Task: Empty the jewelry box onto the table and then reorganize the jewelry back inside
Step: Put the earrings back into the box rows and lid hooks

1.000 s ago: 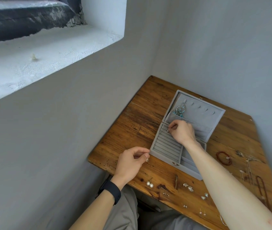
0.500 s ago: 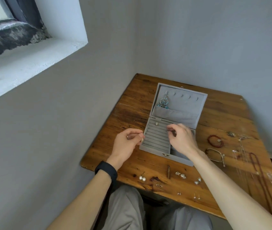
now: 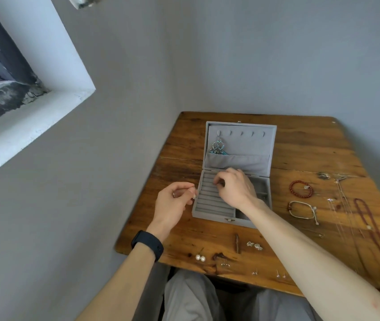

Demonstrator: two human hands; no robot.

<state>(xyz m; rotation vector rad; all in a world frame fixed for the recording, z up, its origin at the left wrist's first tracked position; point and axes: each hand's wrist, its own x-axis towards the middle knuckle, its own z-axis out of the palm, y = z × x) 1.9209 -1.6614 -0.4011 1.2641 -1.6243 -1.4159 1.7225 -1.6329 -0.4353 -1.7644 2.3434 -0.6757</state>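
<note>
The grey jewelry box lies open on the wooden table, its lid upright. A blue and silver dangling piece hangs in the lid above its pocket. My right hand is over the top ring rows, its curled fingertips pinching at a small earring that they mostly hide. Just left of the box, my left hand pinches a small silver earring between thumb and forefinger.
On the table in front of the box lie pearl earrings, silver earrings and tiny studs. To the right lie a red bead bracelet, a silver bangle, thin chains and a long dark red necklace. Walls close the left and back.
The view has swung so the box now faces me squarely. My left hand rose from the table edge to the box's left side. My right hand stayed over the ring rows.
</note>
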